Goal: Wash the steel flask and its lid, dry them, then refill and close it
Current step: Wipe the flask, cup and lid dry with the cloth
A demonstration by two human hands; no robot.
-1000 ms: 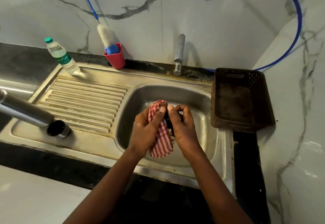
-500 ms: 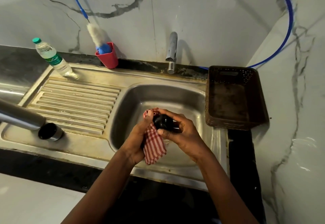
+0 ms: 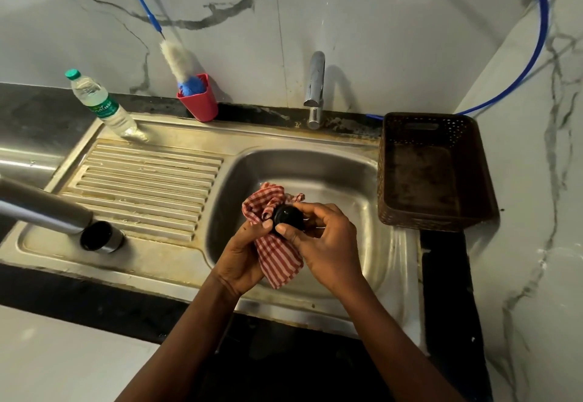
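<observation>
Over the sink basin (image 3: pixel 331 168) my right hand (image 3: pixel 328 244) grips the small black flask lid (image 3: pixel 286 217), thumb on its near side. My left hand (image 3: pixel 243 253) holds a red-and-white checked cloth (image 3: pixel 277 253) bunched against the lid's left and far side, with the rest hanging below my palms. The steel flask (image 3: pixel 47 209) lies on its side on the draining board (image 3: pixel 142 181) at the left, its dark open mouth facing the basin.
A plastic water bottle (image 3: pixel 101 105) stands at the board's back left. A red cup (image 3: pixel 200 103) holds a bottle brush (image 3: pixel 178 59). The tap (image 3: pixel 315 89) rises behind the basin. A brown plastic basket (image 3: pixel 432 171) sits to the right.
The black lid has come out from behind the cloth into view in my right hand. The cloth has shifted from wrapped between my hands to bunched behind and under the lid.
</observation>
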